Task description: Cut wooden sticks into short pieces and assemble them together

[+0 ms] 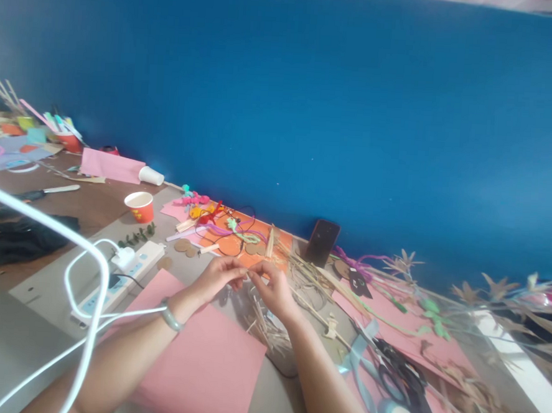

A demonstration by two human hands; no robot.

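Observation:
My left hand [219, 275] and my right hand [275, 289] meet above the table, fingertips pinched together on a thin pale straw strand [248, 273] between them. A grey bracelet [171, 316] circles my left wrist. Under the hands lie a pink paper sheet [201, 364] and a heap of dry straw stalks [268, 330]. An orange sheet [236, 241] with coloured cords and cardboard discs sits just beyond my fingers.
A white power strip [122, 275] with a white cable [85, 263] lies at left. An orange paper cup [140, 206], a tipped white cup [151, 175], a dark phone [322, 242] against the blue wall, black scissors [401, 376] and dried plant stems [438, 303] surround the hands.

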